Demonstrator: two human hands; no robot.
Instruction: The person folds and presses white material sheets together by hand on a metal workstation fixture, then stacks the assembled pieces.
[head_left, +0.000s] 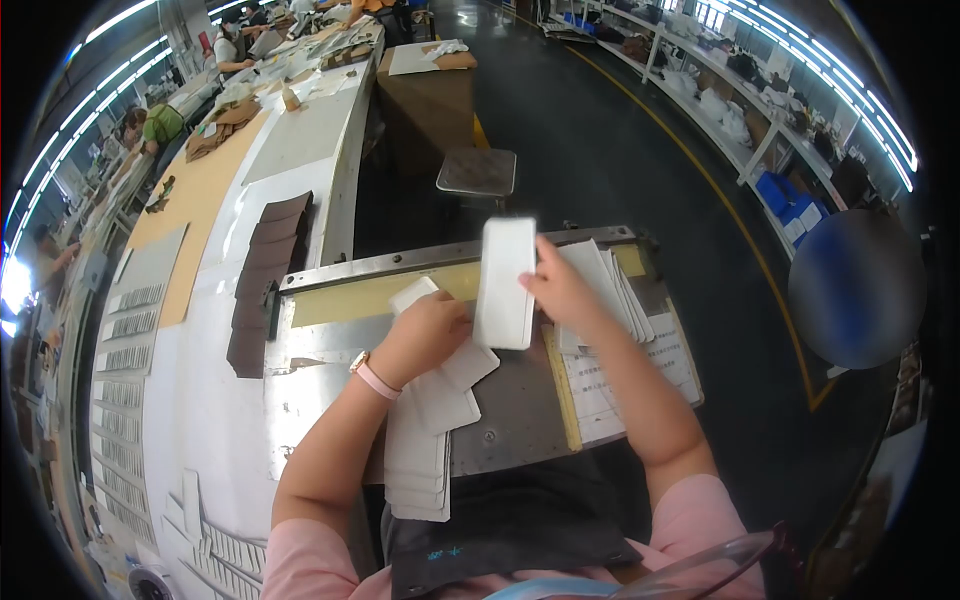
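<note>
My right hand (562, 288) grips a white rectangular panel (507, 285) by its right edge, thumb on the face, holding it up above the metal work plate (520, 400). Just left of it, my left hand (432, 325) is closed with curled fingers over some loose white panels; whether it pinches one is hidden. One white panel (412, 293) pokes out beyond this hand. Below it, an overlapping row of white panels (416, 470) runs toward my lap. Beside my right forearm lies a fanned stack of white panels (625, 290).
A printed sheet (630, 385) lies on the plate's right side. Dark brown pieces (268, 270) overlap on the long white table (190, 400) at left, with rows of grey strips (125, 410). Ahead stand a stool (477, 172) and a large brown box (425, 105). Other people work farther back.
</note>
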